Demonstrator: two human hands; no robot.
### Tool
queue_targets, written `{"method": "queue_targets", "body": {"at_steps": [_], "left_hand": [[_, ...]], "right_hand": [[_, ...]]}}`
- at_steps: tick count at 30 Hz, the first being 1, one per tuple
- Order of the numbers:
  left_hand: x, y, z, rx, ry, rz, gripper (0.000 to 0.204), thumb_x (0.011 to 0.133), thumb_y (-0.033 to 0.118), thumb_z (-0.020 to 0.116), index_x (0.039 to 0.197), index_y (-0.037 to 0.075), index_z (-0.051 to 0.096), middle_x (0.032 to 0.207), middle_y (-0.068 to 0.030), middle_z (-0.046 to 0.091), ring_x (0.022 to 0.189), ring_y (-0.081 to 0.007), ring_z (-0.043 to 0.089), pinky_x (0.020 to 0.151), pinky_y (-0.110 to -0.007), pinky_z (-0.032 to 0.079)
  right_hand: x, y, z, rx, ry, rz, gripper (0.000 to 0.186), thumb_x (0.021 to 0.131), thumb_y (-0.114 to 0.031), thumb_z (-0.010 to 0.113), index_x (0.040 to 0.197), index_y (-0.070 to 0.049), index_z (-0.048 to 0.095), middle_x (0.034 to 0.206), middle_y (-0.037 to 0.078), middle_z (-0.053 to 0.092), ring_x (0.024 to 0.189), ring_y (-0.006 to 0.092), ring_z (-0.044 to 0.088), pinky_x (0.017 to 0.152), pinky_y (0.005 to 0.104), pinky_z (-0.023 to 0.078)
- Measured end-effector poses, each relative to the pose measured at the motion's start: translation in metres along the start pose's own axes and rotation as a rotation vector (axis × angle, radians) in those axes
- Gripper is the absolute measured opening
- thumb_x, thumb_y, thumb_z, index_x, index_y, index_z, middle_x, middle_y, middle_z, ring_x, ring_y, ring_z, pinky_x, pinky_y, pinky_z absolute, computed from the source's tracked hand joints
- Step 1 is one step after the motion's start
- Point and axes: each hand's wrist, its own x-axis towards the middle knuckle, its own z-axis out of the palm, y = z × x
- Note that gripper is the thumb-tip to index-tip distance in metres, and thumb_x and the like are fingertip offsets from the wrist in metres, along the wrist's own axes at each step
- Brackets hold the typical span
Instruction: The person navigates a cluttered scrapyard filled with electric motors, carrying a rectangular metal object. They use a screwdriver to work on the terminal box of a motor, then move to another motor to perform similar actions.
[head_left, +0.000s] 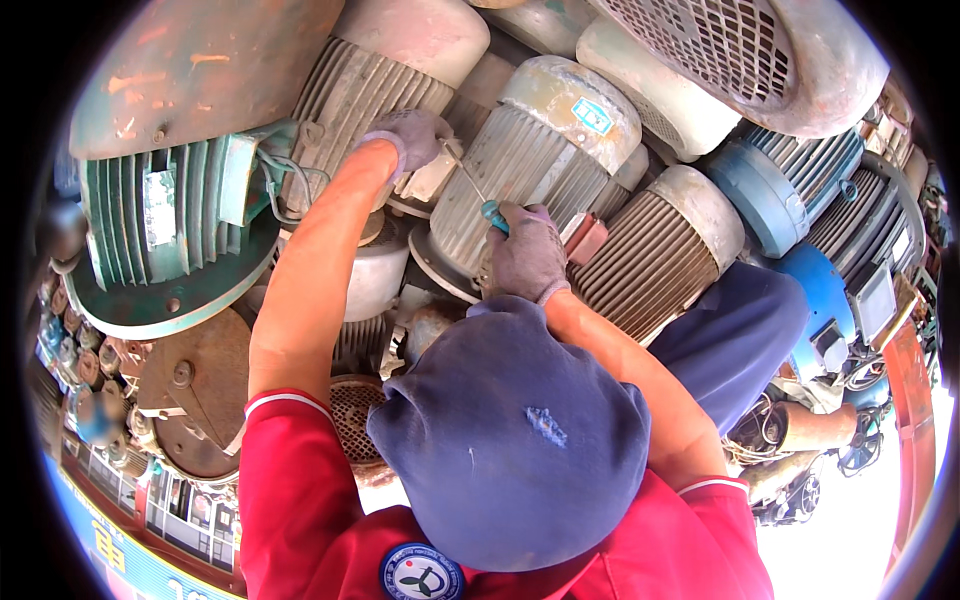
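My left hand (405, 140), in a grey glove, is closed at the upper end of a thin metal shaft, beside a ribbed motor (355, 75) with a pinkish end cover; what its fingers grip is unclear. My right hand (530, 255), gloved too, is closed on the teal handle of a screwdriver (492, 212), whose shaft slants up toward my left hand. The screwdriver lies across a grey finned motor (510, 150) with a small blue label and a worn cream cover. A reddish box (585, 240) is at my right hand's side.
Motors crowd around: green (165, 230), brown (655, 255), blue (770, 190), and a large mesh guard (740, 60) above. A rusty round plate (190, 390) is at left, cables (860, 450) and a red beam (910, 430) at right. My navy-clothed knees (510, 420) are below.
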Motion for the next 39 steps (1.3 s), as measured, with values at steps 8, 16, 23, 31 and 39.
{"method": "queue_targets", "body": {"at_steps": [8,16,23,31,39], "left_hand": [[-0.017,0.016,-0.006,0.142,-0.014,0.044,0.046,0.095,0.015,0.050,0.135,0.024,0.069,0.125,-0.0146,0.073,0.115,-0.0351,0.070,0.101,-0.046,0.053],[-0.026,0.012,0.002,0.341,0.127,0.214,0.042,0.102,0.021,0.046,0.141,0.018,0.064,0.123,-0.0168,0.073,0.111,-0.0366,0.071,0.096,-0.049,0.054],[-0.039,0.031,0.032,0.396,0.139,0.081,0.045,0.105,0.017,0.042,0.148,0.009,0.051,0.109,-0.0194,0.076,0.095,-0.0382,0.074,0.079,-0.052,0.057],[-0.048,0.036,0.045,0.280,0.202,-0.032,0.056,0.099,0.012,0.049,0.154,0.013,0.042,0.100,-0.0181,0.077,0.088,-0.0384,0.075,0.073,-0.053,0.057],[-0.060,0.059,0.076,-0.108,0.470,-0.224,0.040,0.099,0.026,0.059,0.137,0.011,0.061,0.091,-0.0186,0.076,0.083,-0.0356,0.075,0.074,-0.051,0.056]], "right_hand": [[0.001,0.000,0.007,-0.008,-0.027,0.017,0.030,0.091,-0.019,0.068,0.117,-0.004,0.070,0.114,0.029,0.067,0.107,0.0482,0.065,0.092,0.0517,0.052],[0.008,0.004,0.003,0.093,-0.111,0.067,0.028,0.093,-0.020,0.064,0.114,-0.002,0.070,0.113,0.030,0.068,0.108,0.0485,0.066,0.093,0.0531,0.051],[0.008,0.015,0.017,0.090,-0.083,0.011,0.028,0.096,-0.020,0.059,0.115,-0.002,0.067,0.122,0.033,0.064,0.113,0.0514,0.063,0.098,0.0554,0.050],[0.010,0.011,0.011,0.118,-0.063,0.033,0.027,0.097,-0.020,0.057,0.114,-0.001,0.066,0.115,0.032,0.066,0.111,0.0501,0.064,0.097,0.0545,0.050],[0.023,0.007,-0.030,-0.109,-0.012,-0.073,0.030,0.095,-0.023,0.061,0.116,-0.003,0.069,0.116,0.031,0.065,0.106,0.0477,0.066,0.094,0.0537,0.053]]}}
